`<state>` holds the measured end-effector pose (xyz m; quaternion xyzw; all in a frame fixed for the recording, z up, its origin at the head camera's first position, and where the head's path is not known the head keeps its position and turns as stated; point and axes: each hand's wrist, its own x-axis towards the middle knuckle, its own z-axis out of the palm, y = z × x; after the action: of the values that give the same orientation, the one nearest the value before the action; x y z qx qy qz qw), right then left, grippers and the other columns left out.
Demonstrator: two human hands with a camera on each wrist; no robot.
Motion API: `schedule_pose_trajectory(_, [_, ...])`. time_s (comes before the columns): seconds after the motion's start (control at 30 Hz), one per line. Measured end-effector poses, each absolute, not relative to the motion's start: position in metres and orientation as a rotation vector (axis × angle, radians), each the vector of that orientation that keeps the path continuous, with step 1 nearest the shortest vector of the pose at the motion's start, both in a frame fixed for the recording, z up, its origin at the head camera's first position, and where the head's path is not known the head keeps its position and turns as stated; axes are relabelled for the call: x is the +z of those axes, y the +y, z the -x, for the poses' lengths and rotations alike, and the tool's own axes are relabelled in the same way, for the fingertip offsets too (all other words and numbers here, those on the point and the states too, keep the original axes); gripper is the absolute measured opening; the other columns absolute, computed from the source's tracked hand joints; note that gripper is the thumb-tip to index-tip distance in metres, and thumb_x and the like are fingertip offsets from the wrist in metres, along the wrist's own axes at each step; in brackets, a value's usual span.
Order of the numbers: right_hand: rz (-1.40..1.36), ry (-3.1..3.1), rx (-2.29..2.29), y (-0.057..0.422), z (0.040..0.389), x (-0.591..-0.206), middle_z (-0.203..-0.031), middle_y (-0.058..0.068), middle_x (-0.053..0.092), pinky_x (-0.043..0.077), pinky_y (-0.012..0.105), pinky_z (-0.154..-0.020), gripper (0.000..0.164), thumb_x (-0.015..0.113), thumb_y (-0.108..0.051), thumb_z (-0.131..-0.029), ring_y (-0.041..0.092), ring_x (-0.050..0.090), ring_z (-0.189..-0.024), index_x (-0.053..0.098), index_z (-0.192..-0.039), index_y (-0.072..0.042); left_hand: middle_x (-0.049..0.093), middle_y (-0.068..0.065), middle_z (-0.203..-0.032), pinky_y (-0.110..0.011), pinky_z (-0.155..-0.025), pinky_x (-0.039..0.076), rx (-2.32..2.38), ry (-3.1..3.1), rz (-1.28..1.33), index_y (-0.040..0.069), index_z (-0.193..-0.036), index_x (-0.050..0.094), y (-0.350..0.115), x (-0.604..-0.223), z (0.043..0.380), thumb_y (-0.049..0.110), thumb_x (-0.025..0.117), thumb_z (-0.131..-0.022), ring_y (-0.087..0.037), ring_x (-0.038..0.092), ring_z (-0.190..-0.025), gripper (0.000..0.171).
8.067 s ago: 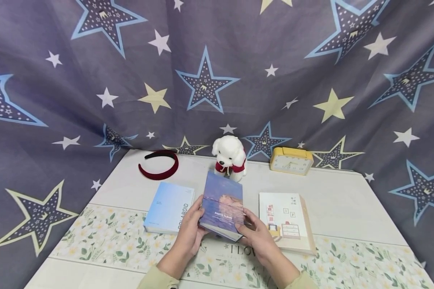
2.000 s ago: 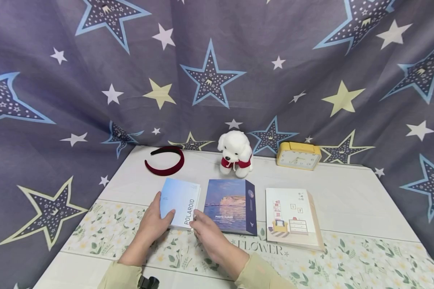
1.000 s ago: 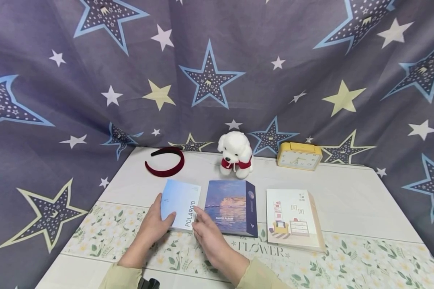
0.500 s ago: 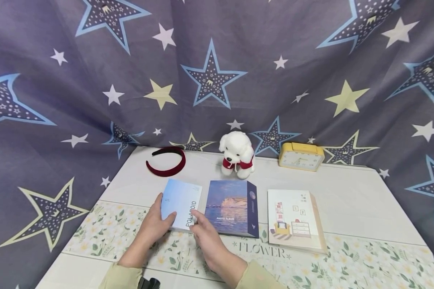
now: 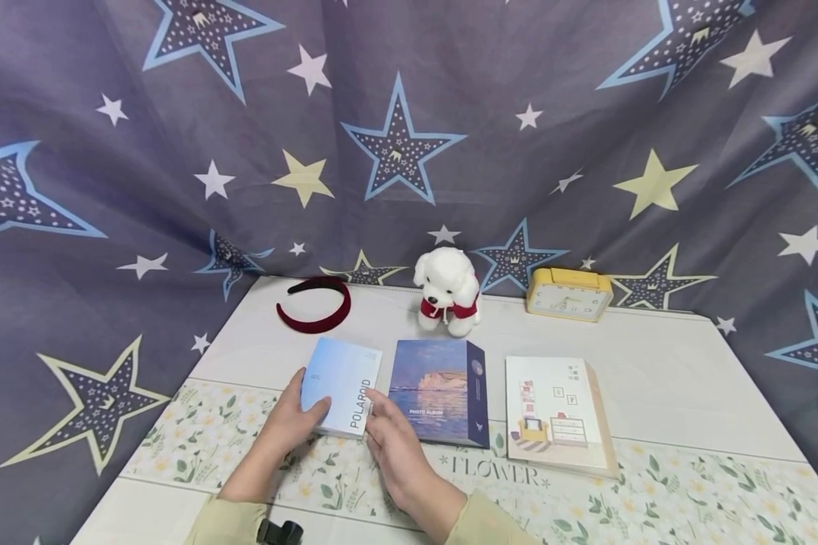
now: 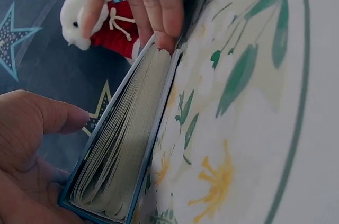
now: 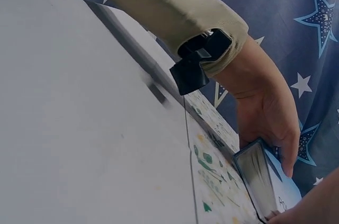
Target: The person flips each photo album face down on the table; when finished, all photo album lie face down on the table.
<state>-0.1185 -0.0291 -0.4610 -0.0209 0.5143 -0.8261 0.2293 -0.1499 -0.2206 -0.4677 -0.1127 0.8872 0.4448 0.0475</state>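
Note:
A light-blue photo album [image 5: 337, 382] marked POLAROID lies flat on the table. My left hand [image 5: 285, 421] grips its left side, thumb over the cover. My right hand [image 5: 397, 450] rests at the album's lower right edge with its fingers mostly straight. In the left wrist view, the right hand's fingers [image 6: 153, 7] touch the far end of the album's pages [image 6: 119, 144], which fan slightly between the covers. The right wrist view shows the left hand [image 7: 270, 115] over the blue album [image 7: 265, 181]. Just right stands a purple-blue photo album [image 5: 428, 390] with a cliff picture.
A white book [image 5: 552, 409] with a furniture drawing lies on the right. Along the back are a dark-red headband [image 5: 330, 322], a white toy dog [image 5: 448, 280] and a yellow clock [image 5: 569, 295]. A star-patterned curtain [image 5: 395, 227] hangs behind the table.
Earlier both hands held the purple-blue album; now it lies on the table and both hands are at the blue album. Lately the right fingers shifted slightly and the blue album moved a little left.

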Motion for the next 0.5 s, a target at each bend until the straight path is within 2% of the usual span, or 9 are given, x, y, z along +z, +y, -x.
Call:
schedule_pose_trajectory(0.27, [0.045,1.418,-2.303,-0.0297,0.1173,-0.4607,-0.160,0.022,0.011,0.019,0.048,-0.117,0.057,0.047,-0.012,-0.095,0.035,0.011,-0.147,0.034,-0.151,-0.008,0.011,-0.031,-0.157,-0.058,-0.114,0.013,1.403,2.654,0.364,-0.005,-0.154,0.004,-0.2226,-0.4653,0.1506,0.021,0.054,-0.097,-0.048,0.011,-0.143,0.080])
schedule_pose_trajectory(0.4, [0.039,1.431,-2.322,-0.0297,0.1185,-0.4597,-0.160,0.020,0.014,0.030,0.046,-0.113,0.059,0.049,-0.013,-0.094,0.035,0.025,-0.143,0.034,-0.151,-0.009,0.012,-0.031,-0.157,-0.058,-0.114,0.013,1.409,2.648,0.380,-0.004,-0.154,0.005,-0.2241,-0.4647,0.1502,0.022,0.054,-0.097,-0.048,0.011,-0.143,0.079])
schedule_pose_trajectory(0.5, [0.001,1.417,-2.346,-0.0296,0.1203,-0.4600,-0.157,0.021,0.019,0.041,0.043,-0.104,0.063,0.052,-0.012,-0.092,0.033,0.042,-0.131,0.033,-0.151,-0.007,0.013,-0.030,-0.157,-0.057,-0.114,0.013,1.434,2.636,0.396,-0.003,-0.154,0.006,-0.2238,-0.4644,0.1495,0.023,0.054,-0.097,-0.047,0.012,-0.143,0.079])
